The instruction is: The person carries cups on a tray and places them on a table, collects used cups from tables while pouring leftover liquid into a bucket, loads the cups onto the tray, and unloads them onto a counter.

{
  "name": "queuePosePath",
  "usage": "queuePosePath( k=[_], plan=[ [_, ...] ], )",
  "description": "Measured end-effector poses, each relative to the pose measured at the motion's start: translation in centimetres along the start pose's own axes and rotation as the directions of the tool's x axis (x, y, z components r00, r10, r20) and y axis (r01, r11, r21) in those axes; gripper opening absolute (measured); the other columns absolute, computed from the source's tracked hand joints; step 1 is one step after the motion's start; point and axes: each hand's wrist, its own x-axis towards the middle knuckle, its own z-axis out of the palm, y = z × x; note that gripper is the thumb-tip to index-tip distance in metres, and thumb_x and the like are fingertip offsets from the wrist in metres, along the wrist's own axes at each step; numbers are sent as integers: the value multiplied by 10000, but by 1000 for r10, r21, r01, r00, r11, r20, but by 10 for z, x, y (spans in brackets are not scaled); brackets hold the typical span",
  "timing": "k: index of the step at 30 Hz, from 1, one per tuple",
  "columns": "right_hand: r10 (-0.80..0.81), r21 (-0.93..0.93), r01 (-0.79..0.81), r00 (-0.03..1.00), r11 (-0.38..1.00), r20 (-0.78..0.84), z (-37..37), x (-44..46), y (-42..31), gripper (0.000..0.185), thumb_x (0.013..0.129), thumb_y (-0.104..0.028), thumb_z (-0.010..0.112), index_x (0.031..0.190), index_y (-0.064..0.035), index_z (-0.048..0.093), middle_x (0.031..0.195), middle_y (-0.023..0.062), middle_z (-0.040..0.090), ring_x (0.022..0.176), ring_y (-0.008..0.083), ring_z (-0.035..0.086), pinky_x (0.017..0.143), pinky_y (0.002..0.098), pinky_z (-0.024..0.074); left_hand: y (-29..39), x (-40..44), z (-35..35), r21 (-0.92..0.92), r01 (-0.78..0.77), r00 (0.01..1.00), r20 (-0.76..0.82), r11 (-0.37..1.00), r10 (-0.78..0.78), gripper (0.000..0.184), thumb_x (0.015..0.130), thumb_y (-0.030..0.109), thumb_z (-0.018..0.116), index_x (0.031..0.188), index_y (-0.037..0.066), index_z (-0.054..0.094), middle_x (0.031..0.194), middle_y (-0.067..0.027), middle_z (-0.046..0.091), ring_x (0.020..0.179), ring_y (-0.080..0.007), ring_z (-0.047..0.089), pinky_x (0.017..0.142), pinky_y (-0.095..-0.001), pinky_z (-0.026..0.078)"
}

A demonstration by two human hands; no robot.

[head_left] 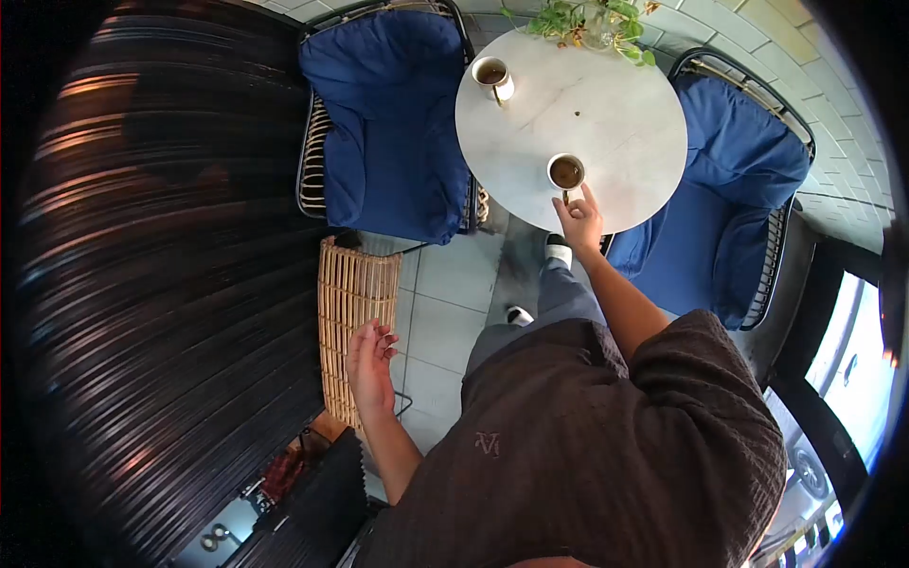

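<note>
My right hand [580,225] reaches to the near edge of the round marble-look table. Its thumb and fingers are around the handle side of a white cup [566,156] that stands upright with dark brown drink in it. Whether the fingertips press firmly on the handle is hard to make out. A second white cup [505,90], also holding a dark drink, stands on the far left of the tabletop. My left hand [372,369] is held in the air in front of a rattan piece, fingers loosely bent and apart, with nothing in it.
The round white table [630,123] bears a leafy plant [598,24] in a clear vase at its back edge. Blue-cushioned chairs flank it, one left [402,142] and one right [701,227]. A rattan piece [355,284] stands beside the dark ribbed wall [170,237]. White tiles cover the back wall.
</note>
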Motion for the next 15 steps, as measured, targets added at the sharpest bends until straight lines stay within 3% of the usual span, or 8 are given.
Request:
queuePosePath(
  k=[1, 3, 4, 7, 9, 12, 13, 15],
  plan=[
    [241, 189, -242, 970, 952, 29, -8, 1, -22, 362, 783, -201, 789, 1017, 2, 601, 1335, 195, 498, 826, 270, 709, 677, 308, 544, 4, 8, 5, 9, 8, 1000, 8, 1000, -8, 255, 965, 226, 553, 1140, 41, 574, 991, -61, 625, 883, -154, 592, 757, -271, 432],
    [475, 445, -438, 880, 781, 32, -5, 5, -33, 561, 779, -175, 798, 1232, -19, 505, 1212, 130, 546, 814, 249, 704, 666, 305, 537, 10, 23, 16, 13, 20, 999, 25, 1000, -20, 258, 966, 227, 553, 1142, 40, 572, 998, -64, 625, 888, -157, 592, 762, -273, 431],
    [478, 454, -429, 878, 781, 7, 3, 4, -26, 550, 778, -173, 799, 1220, 2, 522, 1171, 116, 550, 797, 226, 701, 668, 300, 537, 11, 31, 18, 20, 34, 997, 62, 999, -35, 258, 967, 226, 551, 1143, 40, 573, 1000, -64, 625, 891, -158, 592, 764, -275, 431],
    [441, 327, -430, 896, 842, 42, 15, 5, -18, 442, 777, -171, 795, 1115, 22, 586, 1289, 139, 527, 766, 194, 693, 673, 292, 535, 19, 53, 25, 56, 69, 991, 114, 996, -75, 254, 969, 224, 547, 1143, 41, 578, 1001, -62, 626, 896, -160, 593, 767, -280, 431],
    [319, 309, -303, 948, 902, -3, 27, 4, -12, 349, 778, -166, 791, 1014, 36, 633, 1337, 143, 508, 724, 137, 664, 659, 273, 527, 23, 71, 23, 90, 85, 985, 140, 992, -97, 249, 973, 223, 542, 1139, 45, 590, 1001, -60, 629, 897, -159, 594, 769, -281, 431],
    [404, 348, -350, 910, 870, -96, 48, 6, -10, 313, 777, -161, 787, 980, 38, 656, 1308, 135, 524, 682, 109, 626, 637, 260, 514, 25, 104, 6, 104, 63, 973, 215, 993, -84, 277, 973, 209, 534, 1171, 20, 574, 1012, -71, 632, 896, -175, 605, 772, -305, 460],
    [437, 281, -392, 892, 876, -118, 49, 4, -13, 302, 788, -160, 778, 1008, 14, 666, 1278, 107, 541, 721, 87, 612, 640, 230, 485, 30, 113, 2, 129, 63, 968, 234, 990, -92, 266, 977, 200, 523, 1168, 23, 575, 996, -68, 635, 893, -173, 606, 770, -304, 460],
    [420, 322, -350, 889, 880, -184, 54, 3, -25, 276, 799, -161, 767, 1013, -13, 676, 1258, 92, 551, 758, 109, 617, 669, 235, 479, 37, 137, -14, 150, 63, 951, 292, 987, -105, 265, 978, 202, 520, 1166, 24, 575, 994, -68, 635, 891, -172, 606, 764, -300, 457]
  ],
)
